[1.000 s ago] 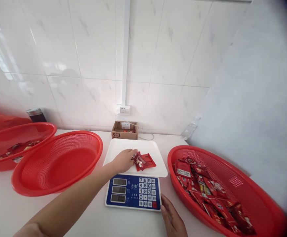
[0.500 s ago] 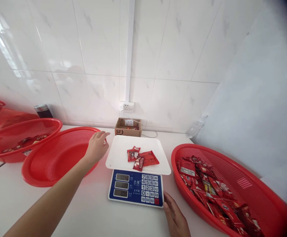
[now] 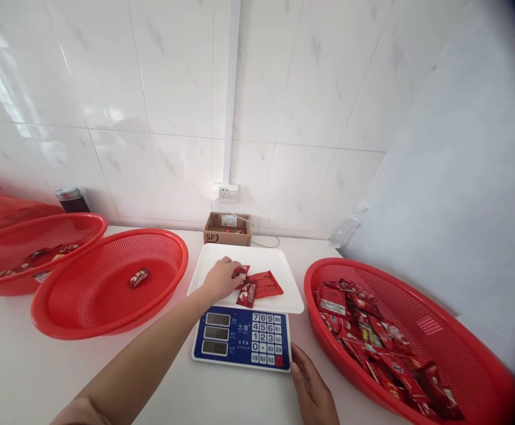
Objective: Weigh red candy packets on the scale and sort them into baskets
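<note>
In the head view, a blue and white scale [image 3: 243, 357] sits on a white desk [image 3: 160, 378], with number keys and three little screens on its front. On top of the scale is a white tray [image 3: 257, 255]. The left hand [image 3: 233, 276] is over this tray with its fingers bent down onto a small red packet [image 3: 245, 270]. I cannot tell if it has a tight grip, because the fingers hide part of the packet. Just beside it on the tray are a dark red packet [image 3: 246, 293] and a flat, bright red packet [image 3: 269, 284], touching each other. The right hand [image 3: 314, 386] is half open, with loosely bent fingers at the scale's right side, near the front corner. To the left of the scale is a red basket [image 3: 102, 301] with one small packet [image 3: 138, 278] inside. Farther left of the scale, another red basket [image 3: 58, 227] has more packets [image 3: 40, 258] in it. To the right of the scale, a big red basket [image 3: 420, 316] has a pile of red packets [image 3: 385, 348]. Behind the scale is a brown box [image 3: 235, 238], close to the shiny white wall [image 3: 186, 88].
</note>
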The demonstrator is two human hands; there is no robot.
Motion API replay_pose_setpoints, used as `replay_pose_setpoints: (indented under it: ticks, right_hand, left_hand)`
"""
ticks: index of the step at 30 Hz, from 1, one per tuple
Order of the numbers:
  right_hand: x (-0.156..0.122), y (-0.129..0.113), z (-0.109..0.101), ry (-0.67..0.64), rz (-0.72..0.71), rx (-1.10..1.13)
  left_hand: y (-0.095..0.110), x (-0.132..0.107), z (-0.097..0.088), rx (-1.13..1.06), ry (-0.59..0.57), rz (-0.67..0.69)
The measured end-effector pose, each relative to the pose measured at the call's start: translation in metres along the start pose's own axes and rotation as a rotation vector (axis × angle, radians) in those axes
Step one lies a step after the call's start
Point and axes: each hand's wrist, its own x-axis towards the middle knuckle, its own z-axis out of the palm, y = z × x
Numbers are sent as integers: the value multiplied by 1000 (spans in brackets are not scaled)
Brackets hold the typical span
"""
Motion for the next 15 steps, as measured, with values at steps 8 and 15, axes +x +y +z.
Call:
replay_pose_setpoints:
  ticks: [8, 15]
  right_hand:
    - [-1, -5, -2, -8, -30, -8]
    - [-1, -7, -2, -1, -22, -20]
  left_hand:
    - [-7, -6, -21, 54, 169, -32]
    - [-38, -35, -83, 279, 455, -172]
